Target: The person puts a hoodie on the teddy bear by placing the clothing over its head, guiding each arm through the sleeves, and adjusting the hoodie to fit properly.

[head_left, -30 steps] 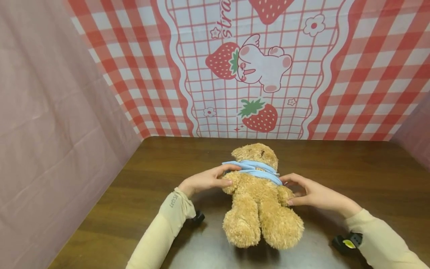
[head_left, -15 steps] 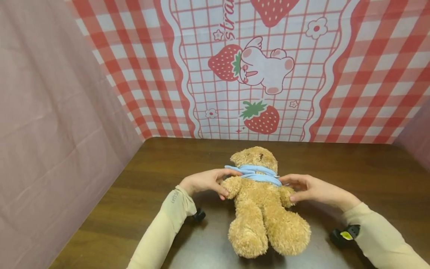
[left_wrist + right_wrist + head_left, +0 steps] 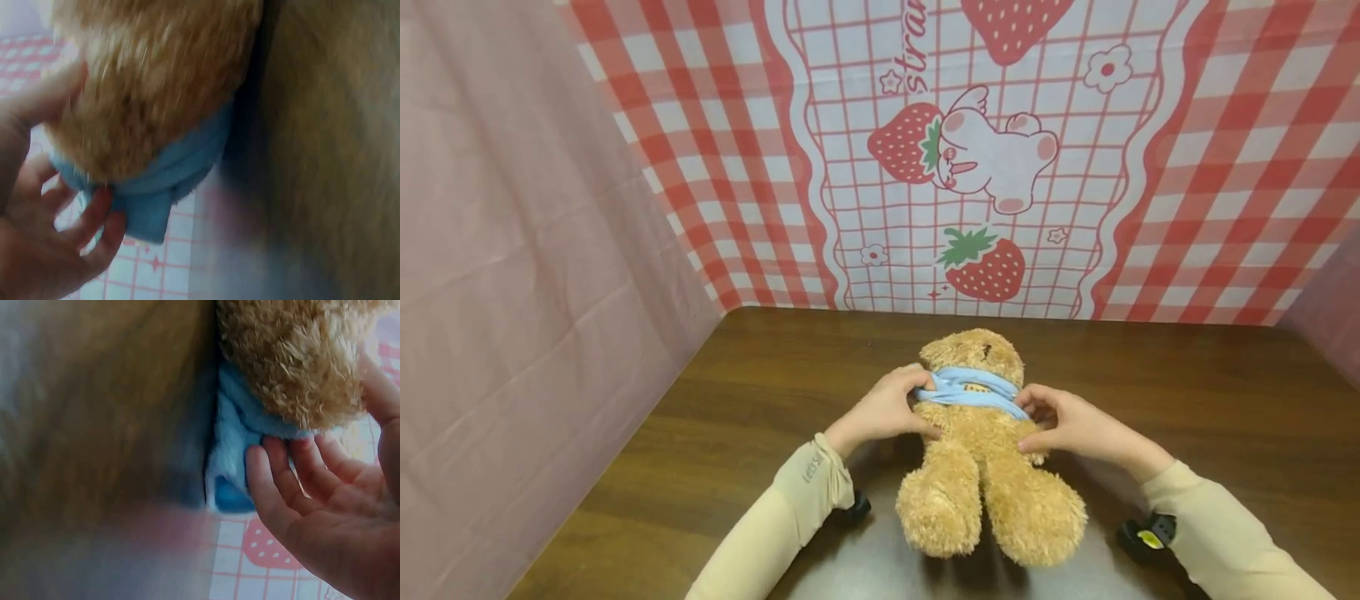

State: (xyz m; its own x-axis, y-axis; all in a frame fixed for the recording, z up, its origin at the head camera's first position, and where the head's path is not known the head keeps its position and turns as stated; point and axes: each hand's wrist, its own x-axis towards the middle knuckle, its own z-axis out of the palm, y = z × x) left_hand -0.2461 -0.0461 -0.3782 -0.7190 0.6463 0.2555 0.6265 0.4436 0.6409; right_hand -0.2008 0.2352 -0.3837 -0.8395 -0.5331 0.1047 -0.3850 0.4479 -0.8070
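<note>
Bear (image 3: 979, 429) lies on the desk (image 3: 760, 400) in front of the person, between the left hand (image 3: 886, 407) and the right hand (image 3: 1078, 427). Nearest are the person's two pale sleeves (image 3: 775, 525), each with a black device (image 3: 1150, 537) at the wrist. Both hands grasp the bear at the sides of its upper body: the left has its thumb on the fur and its bent fingers at the edge of the blue cloth (image 3: 951, 392); the right does the same from the other side, its fingers curled against cloth and fur.

Its feet (image 3: 937, 518) point toward the person and its head (image 3: 973, 358) points away, so the long axis runs nearly straight from near to far. The legs are spread slightly, and dark stitched marks show on the upper side of the head.

Curly golden-brown fur covers the bear, with big rounded feet. The light blue cloth is bunched across its upper chest and neck, a small yellow patch in the folds; the right wrist view shows one end of it gaping. Past the head, a red-and-white checked hanging (image 3: 715, 133) with strawberries stands behind the desk's far edge.
</note>
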